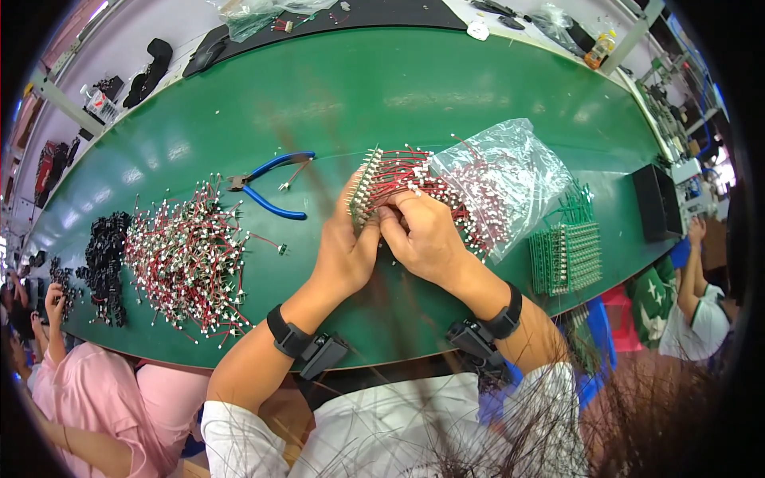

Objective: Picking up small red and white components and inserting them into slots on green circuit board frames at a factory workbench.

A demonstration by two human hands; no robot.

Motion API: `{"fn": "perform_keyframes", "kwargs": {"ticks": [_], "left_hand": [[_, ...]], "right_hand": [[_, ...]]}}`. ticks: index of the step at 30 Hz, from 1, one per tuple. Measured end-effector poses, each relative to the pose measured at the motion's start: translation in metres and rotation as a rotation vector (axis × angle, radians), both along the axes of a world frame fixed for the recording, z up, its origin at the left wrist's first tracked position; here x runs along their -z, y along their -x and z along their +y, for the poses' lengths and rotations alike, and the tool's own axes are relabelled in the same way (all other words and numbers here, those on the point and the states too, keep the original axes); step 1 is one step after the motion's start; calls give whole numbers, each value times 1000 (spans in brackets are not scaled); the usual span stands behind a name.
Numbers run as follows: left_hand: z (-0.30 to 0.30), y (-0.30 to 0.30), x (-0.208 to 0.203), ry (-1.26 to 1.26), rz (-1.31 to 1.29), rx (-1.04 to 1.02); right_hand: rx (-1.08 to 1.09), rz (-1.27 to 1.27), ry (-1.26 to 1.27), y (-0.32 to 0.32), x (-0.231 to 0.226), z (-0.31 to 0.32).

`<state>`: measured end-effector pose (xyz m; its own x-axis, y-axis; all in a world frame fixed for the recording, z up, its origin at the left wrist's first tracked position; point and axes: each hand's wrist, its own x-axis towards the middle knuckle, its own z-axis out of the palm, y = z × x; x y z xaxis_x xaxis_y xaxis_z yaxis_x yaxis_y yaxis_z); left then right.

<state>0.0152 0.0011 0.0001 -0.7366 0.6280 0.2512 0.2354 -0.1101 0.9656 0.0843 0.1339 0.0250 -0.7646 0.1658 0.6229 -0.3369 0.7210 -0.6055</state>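
Observation:
My left hand (344, 251) is closed round a narrow panel of small circuit boards (366, 187), held upright on its edge. Red wires with white connectors (402, 169) stick out from the panel's right side. My right hand (426, 235) has thumb and fingers pinched together at the panel's lower end, against the left thumb. Whatever sits between those fingertips is too small and covered to make out. Just beyond the right hand, a clear plastic bag (518, 171) spills more red wires with white connectors (470, 203) onto the green table (319, 103).
Blue-handled cutting pliers (275, 211) lie left of my hands. Farther left are a heap of red-wired parts (191, 259) and a pile of black parts (106, 267). Stacked green circuit boards (566, 259) and a black box (657, 203) stand right. Co-workers sit at both sides.

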Motion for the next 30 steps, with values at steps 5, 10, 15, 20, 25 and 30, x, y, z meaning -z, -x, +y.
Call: {"fn": "perform_keyframes", "kwargs": {"ticks": [5, 10, 15, 20, 25, 30], "left_hand": [[1, 1, -4, 4, 61, 4], [1, 1, 0, -18, 86, 16], [0, 1, 4, -5, 130, 14], [1, 1, 2, 18, 251, 7], [0, 2, 2, 52, 281, 11], [0, 1, 1, 49, 236, 36]], "right_hand": [[-11, -14, 31, 0, 2, 1], [8, -30, 14, 0, 3, 2], [6, -38, 48, 1, -1, -1], [18, -31, 56, 0, -2, -1], [23, -54, 42, -1, -2, 1], [26, -44, 49, 0, 1, 0]]}}
